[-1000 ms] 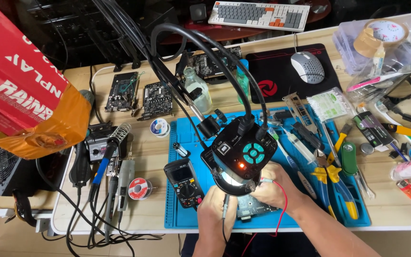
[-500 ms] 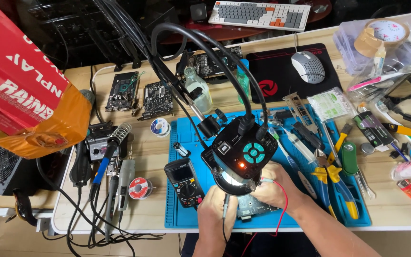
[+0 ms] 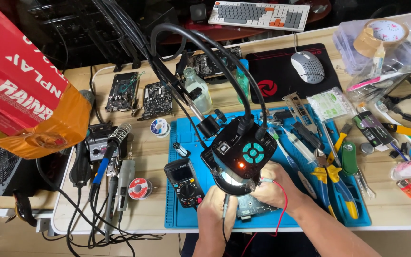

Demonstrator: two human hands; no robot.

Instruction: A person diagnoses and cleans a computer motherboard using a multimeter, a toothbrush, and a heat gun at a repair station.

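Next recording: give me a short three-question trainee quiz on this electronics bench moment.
1. True or false: the multimeter lies on the blue mat, beside the left hand.
2. What does the right hand hold? A) red-wired probe B) yellow-handled pliers C) mouse
3. Fill in: both hands work at a circuit board under the black ____ head on a flexible arm.

Key: 1 true; 2 A, the red-wired probe; 3 microscope camera.

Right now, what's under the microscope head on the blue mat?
Under the microscope head, part of a circuit board shows on the blue mat. Left hand and right hand hold probes there. The head covers the probe tips.
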